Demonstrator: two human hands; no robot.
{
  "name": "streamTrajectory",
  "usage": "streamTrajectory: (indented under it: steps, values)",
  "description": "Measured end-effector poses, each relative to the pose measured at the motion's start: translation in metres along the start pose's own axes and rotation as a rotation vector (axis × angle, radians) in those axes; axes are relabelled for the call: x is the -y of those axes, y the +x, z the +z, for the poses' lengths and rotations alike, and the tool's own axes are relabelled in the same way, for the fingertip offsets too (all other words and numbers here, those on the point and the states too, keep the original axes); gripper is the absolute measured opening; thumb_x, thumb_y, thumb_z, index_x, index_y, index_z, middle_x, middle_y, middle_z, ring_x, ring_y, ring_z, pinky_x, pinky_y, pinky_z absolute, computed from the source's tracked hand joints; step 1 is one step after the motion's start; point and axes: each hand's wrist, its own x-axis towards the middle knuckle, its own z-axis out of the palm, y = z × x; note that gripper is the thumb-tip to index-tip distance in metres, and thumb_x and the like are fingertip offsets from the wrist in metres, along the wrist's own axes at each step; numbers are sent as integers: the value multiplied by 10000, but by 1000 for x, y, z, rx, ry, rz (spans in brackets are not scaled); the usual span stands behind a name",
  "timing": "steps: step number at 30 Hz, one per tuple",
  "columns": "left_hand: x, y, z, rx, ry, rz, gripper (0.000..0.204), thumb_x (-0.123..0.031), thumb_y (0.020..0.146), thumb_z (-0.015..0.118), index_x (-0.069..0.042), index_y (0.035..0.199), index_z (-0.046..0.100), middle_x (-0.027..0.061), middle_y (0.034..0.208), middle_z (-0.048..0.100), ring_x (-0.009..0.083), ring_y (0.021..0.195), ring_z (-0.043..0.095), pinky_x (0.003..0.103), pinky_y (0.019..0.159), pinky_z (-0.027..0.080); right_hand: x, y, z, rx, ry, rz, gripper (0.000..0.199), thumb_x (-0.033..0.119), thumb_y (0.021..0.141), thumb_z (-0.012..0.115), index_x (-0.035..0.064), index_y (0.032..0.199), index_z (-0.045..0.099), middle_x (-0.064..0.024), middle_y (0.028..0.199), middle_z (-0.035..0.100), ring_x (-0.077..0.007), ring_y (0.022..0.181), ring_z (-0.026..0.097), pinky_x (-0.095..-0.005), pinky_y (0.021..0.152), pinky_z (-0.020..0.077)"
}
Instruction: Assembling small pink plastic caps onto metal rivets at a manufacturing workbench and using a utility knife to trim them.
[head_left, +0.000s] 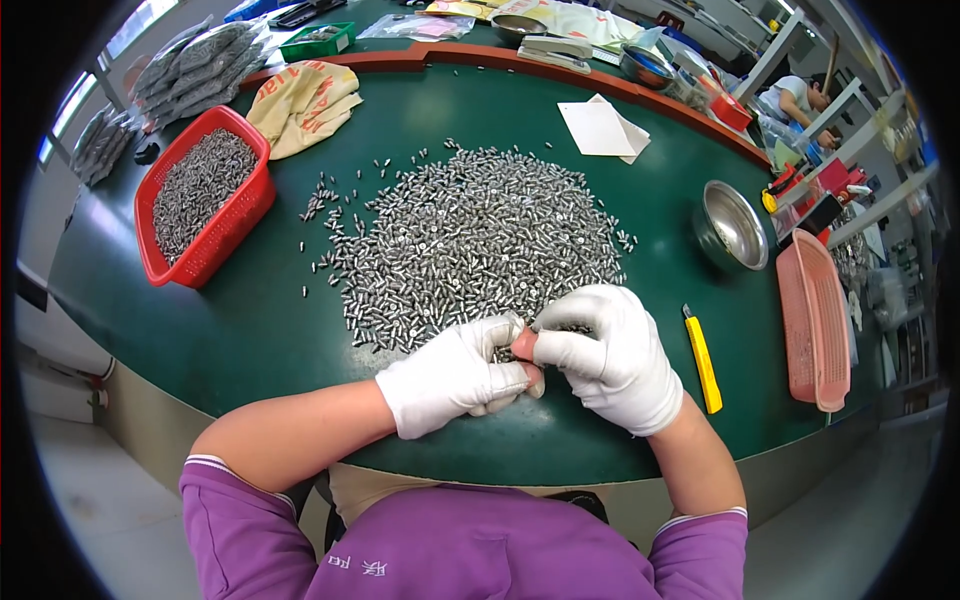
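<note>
My left hand (455,372) and my right hand (618,362) meet at the near edge of a wide heap of small silver metal pins (480,235). White gloves cover both, with bare fingertips showing on the left. The left fingers are curled closed; a few pins (503,355) show between them, but I cannot tell whether they are held or lie behind. My right thumb and forefinger are pinched together against the left fingertips. Whatever sits in that pinch is hidden.
A red basket (215,255) full of similar pins stands left, beside a cream cloth bag (300,105). To the right are a yellow utility knife (703,365), a metal bowl (733,228) and a pink basket (812,330). White cards (603,128) lie far right; a person (795,100) sits beyond.
</note>
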Motion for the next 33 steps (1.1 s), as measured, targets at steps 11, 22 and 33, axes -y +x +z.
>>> streamTrajectory:
  steps: [11, 22, 33]
  values:
    - [-8, -1, 8, -28, 195, -134, 127, -171, 872, 618, -82, 950, 574, -6, 793, 606, 53, 611, 463, 217, 551, 401, 6, 7, -13, 294, 44, 196, 142, 166, 683, 740, 150, 809, 675, -31, 815, 615, -254, 778, 591, -370, 667, 475]
    - [-8, 2, 2, -11, 198, -180, 112, -157, 870, 603, -87, 955, 584, 0, 795, 614, 47, 599, 472, 217, 540, 400, 12, 23, -4, 446, -422, -14, 79, 204, 755, 602, 137, 794, 612, -26, 784, 563, -213, 781, 571, -350, 663, 443]
    - [-2, 3, 3, -3, 41, -126, 275, -108, 912, 561, -28, 1171, 516, 65, 879, 599, 30, 544, 385, 176, 474, 304, -28, -13, -24, -326, -484, 286, 282, -64, 668, 637, 132, 870, 656, -54, 963, 617, -291, 892, 580, -385, 748, 477]
